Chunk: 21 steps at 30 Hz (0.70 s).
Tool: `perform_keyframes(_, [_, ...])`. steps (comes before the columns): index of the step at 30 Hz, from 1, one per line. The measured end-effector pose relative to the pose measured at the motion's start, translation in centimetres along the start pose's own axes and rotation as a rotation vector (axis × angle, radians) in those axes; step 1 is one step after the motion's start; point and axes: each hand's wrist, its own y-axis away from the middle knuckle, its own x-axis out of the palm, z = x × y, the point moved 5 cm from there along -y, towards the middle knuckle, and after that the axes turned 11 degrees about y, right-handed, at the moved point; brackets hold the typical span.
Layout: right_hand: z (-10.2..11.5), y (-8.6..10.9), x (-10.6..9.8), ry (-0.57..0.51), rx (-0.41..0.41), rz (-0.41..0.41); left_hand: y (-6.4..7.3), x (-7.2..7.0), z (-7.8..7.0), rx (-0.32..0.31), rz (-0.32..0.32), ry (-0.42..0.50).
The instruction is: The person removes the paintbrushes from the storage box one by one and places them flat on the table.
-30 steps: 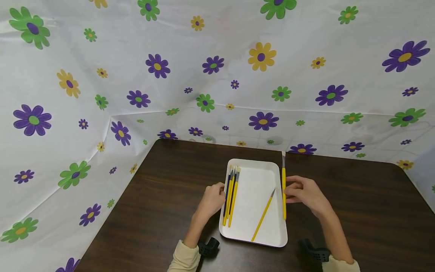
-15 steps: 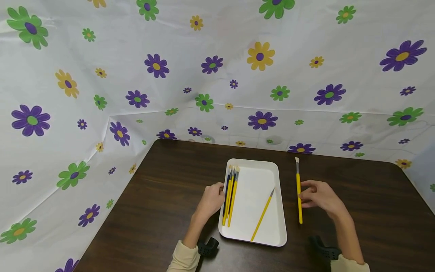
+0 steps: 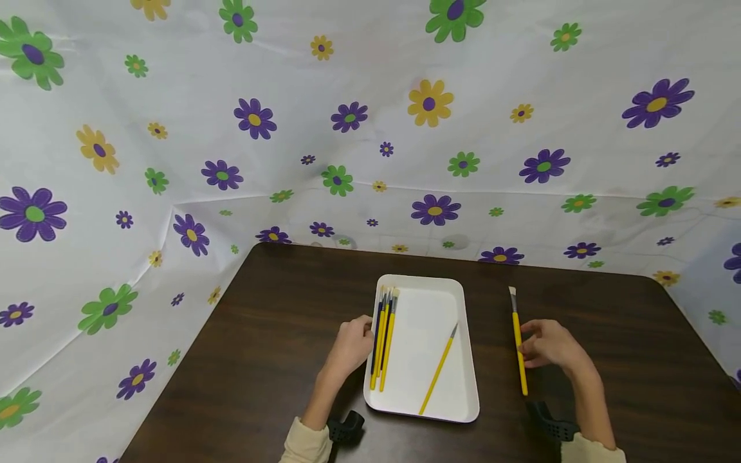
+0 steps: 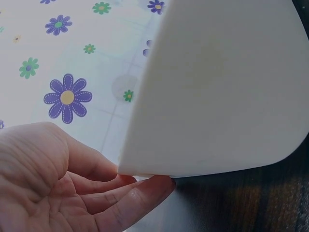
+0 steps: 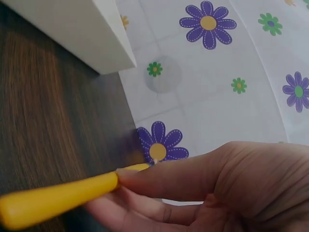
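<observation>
A shallow white tray [image 3: 425, 302] lies on the dark table, a row of several paintbrushes [image 3: 384, 334] along its left side. One thinner yellow paintbrush [image 3: 439, 370] lies slanted on the tray's right half. My left hand [image 3: 351, 347] pinches the tray's left rim; in the left wrist view the thumb and fingers [image 4: 145, 195] meet at its edge. To the right of the tray, my right hand [image 3: 552, 347] pinches a flat yellow paintbrush [image 3: 518, 341] mid-handle, bristles pointing away. The right wrist view shows its yellow handle [image 5: 58, 195] between thumb and fingers.
A white sheet with flowers [image 3: 434, 212] hangs behind and to the left of the brown wooden table [image 3: 278, 321]. A dark strap mount sits at each wrist, below cream sleeves [image 3: 307, 444].
My right hand has carried the flat paintbrush from the tray's right rim out to the right and a little nearer. The left hand keeps hold of the tray. The head view has shifted slightly.
</observation>
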Motion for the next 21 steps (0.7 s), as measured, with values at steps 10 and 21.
perform_keyframes(10, [-0.19,0.14,0.21,0.059,0.063,-0.003,0.19,-0.12,0.00,0.026,-0.005,-0.005])
perform_keyframes(21, [-0.53,0.38,-0.09,0.119,0.104,-0.005,0.10,0.01,-0.15,0.026,0.006,-0.006])
